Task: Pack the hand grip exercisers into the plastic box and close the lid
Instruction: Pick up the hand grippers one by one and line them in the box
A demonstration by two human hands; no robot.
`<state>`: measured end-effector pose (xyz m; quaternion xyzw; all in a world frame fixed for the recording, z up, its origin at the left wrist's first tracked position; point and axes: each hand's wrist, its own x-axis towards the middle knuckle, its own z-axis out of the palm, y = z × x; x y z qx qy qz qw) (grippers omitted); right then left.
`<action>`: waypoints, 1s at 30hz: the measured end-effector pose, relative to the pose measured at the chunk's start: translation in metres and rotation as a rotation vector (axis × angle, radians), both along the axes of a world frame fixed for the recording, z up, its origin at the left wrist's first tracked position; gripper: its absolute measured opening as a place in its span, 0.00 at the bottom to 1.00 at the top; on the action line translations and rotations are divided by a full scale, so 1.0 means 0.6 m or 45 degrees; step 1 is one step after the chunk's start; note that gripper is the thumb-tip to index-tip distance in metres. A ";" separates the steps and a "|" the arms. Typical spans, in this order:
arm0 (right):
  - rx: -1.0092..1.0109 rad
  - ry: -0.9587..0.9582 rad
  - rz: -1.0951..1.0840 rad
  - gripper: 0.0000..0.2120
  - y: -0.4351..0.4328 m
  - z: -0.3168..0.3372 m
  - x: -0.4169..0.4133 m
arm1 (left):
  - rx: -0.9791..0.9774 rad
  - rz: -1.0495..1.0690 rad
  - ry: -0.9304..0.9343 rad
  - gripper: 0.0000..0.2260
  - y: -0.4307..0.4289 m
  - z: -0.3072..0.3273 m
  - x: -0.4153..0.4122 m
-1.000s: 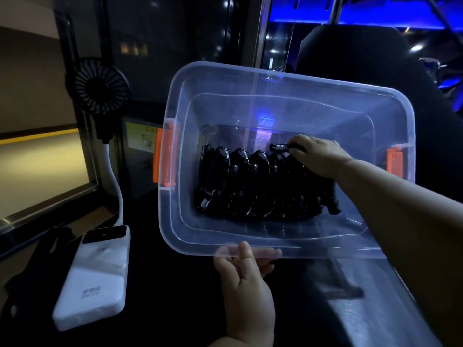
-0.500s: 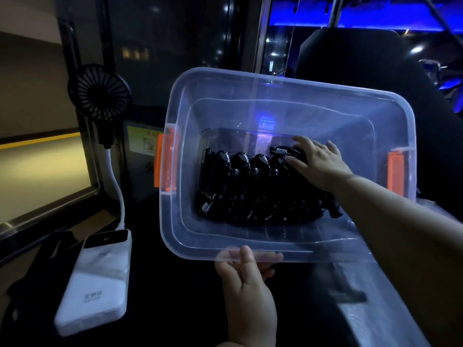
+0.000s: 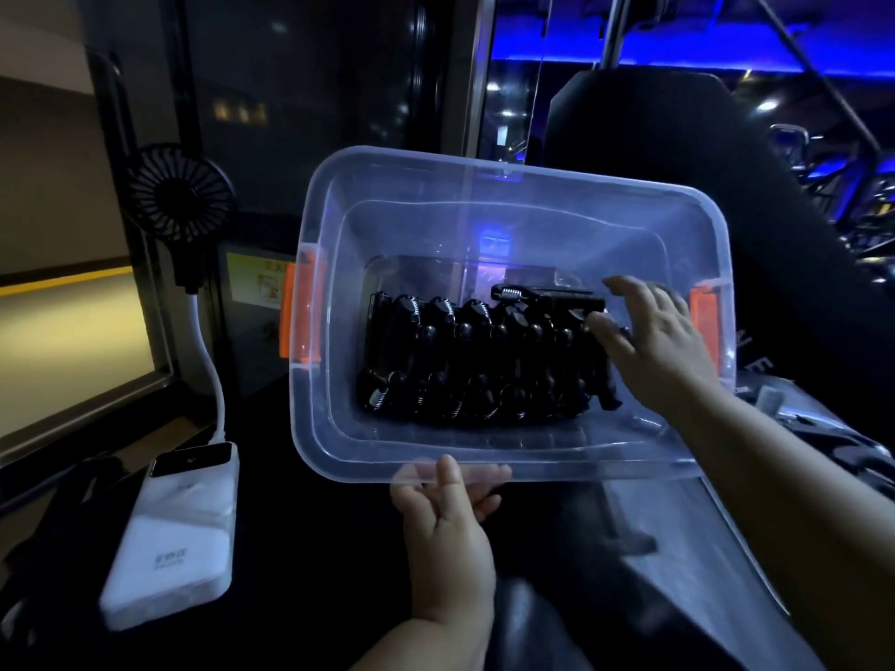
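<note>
My left hand (image 3: 448,540) pinches the near rim of the clear plastic box (image 3: 508,186), tilting it toward me. My right hand (image 3: 651,343) is inside, fingers (image 3: 629,290) spread and holding nothing. 1 loose exerciser (image 3: 547,296) lies just left of them, long axis left-right, atop the black, spring-topped row of hand grip exercisers (image 3: 479,365).

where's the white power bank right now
In the head view the white power bank lies at lower left on the dark surface, left of the plastic box, below the small black fan cabled into it.
</note>
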<state>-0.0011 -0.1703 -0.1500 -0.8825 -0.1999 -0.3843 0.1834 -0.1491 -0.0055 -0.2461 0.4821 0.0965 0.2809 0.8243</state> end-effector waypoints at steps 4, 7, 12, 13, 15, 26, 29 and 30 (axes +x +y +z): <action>0.063 -0.234 -0.038 0.23 -0.053 -0.032 -0.048 | 0.009 0.005 0.003 0.03 0.001 -0.003 0.002; 0.224 -0.252 -0.064 0.21 -0.092 -0.057 -0.073 | 0.006 0.008 0.004 0.04 0.000 -0.004 0.004; 0.451 0.044 -0.200 0.20 -0.161 -0.107 -0.068 | 0.011 0.014 0.019 0.05 -0.002 -0.009 0.005; 0.459 0.098 -0.229 0.20 -0.172 -0.118 -0.067 | 0.015 0.019 0.020 0.05 -0.002 -0.010 0.005; 0.458 0.179 -0.309 0.21 -0.189 -0.135 -0.070 | 0.016 0.025 0.015 0.05 -0.004 -0.010 0.006; 0.258 0.911 -0.596 0.19 -0.225 -0.169 -0.077 | 0.011 0.031 -0.002 0.03 -0.006 -0.013 0.012; 0.162 1.013 -0.598 0.20 -0.220 -0.166 -0.085 | 0.019 0.036 -0.006 0.03 -0.006 -0.014 0.013; 0.152 1.033 -0.596 0.21 -0.220 -0.166 -0.086 | 0.022 0.038 -0.005 0.04 -0.006 -0.014 0.014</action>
